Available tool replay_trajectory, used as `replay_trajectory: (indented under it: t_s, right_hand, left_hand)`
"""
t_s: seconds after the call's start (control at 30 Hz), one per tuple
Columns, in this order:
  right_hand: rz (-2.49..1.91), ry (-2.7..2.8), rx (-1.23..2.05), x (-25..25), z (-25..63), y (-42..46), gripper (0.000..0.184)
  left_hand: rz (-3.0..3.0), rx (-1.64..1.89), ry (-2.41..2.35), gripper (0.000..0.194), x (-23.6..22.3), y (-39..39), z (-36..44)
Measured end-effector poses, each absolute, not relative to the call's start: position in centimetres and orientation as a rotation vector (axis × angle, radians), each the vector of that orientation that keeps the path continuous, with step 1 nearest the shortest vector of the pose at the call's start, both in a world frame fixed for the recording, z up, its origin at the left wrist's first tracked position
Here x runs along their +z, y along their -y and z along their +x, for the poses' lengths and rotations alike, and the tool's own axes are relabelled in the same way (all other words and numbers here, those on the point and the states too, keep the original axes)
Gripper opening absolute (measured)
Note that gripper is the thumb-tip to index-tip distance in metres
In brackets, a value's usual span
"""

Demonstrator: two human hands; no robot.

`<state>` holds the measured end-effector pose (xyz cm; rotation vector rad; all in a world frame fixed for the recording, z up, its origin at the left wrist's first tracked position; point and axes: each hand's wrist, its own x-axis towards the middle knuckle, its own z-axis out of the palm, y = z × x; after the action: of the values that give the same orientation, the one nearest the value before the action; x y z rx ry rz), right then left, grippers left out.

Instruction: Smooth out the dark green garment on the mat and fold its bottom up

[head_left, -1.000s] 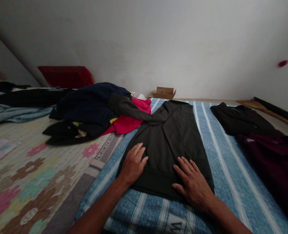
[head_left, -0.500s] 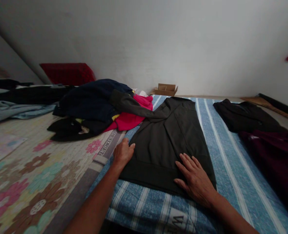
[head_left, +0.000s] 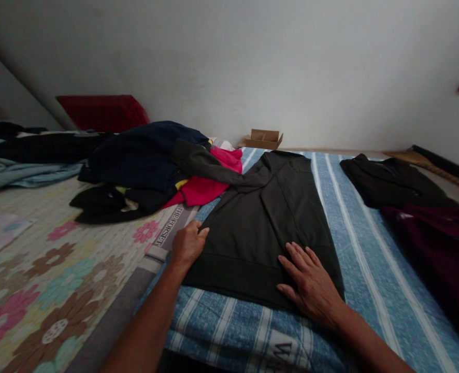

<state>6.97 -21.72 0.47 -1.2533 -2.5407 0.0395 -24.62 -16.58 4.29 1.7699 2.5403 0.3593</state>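
Note:
A dark grey-green long-sleeved top [head_left: 248, 228] lies spread in front of me, its hem toward me. One sleeve reaches out to the left over a pink garment [head_left: 206, 190]; the other side looks folded inward. My left hand [head_left: 188, 242] grips the top's left edge near the hem, fingers curled around the fabric. Flat on the lower right part of the top rests my right hand [head_left: 309, 280], its fingers spread.
The top lies on a blue striped sheet [head_left: 363, 259]. Left of it are a navy garment pile [head_left: 144, 153] and a floral sheet [head_left: 64, 280]. A folded black garment [head_left: 392, 182] and a maroon one [head_left: 439, 243] lie right. A cardboard box [head_left: 262, 139] stands by the wall.
My left hand has moved a little to the left, drawing the top's edge outward with it, so the front looks smoother. My right hand has stayed in place.

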Motion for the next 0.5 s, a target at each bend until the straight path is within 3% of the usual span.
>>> replay_trajectory:
  t_s: [0.37, 0.5]
  right_hand:
    - [-1.265, 2.549, 0.052, 0.8, 6.9, 21.7, 0.049]
    - [-1.265, 2.537, 0.063, 0.8, 6.9, 21.7, 0.048]
  left_hand:
    - [1.861, 0.166, -2.577, 0.030, 4.3, 17.4, -24.0]
    - [2.134, 0.317, -2.495, 0.021, 5.1, 18.6, -22.5]
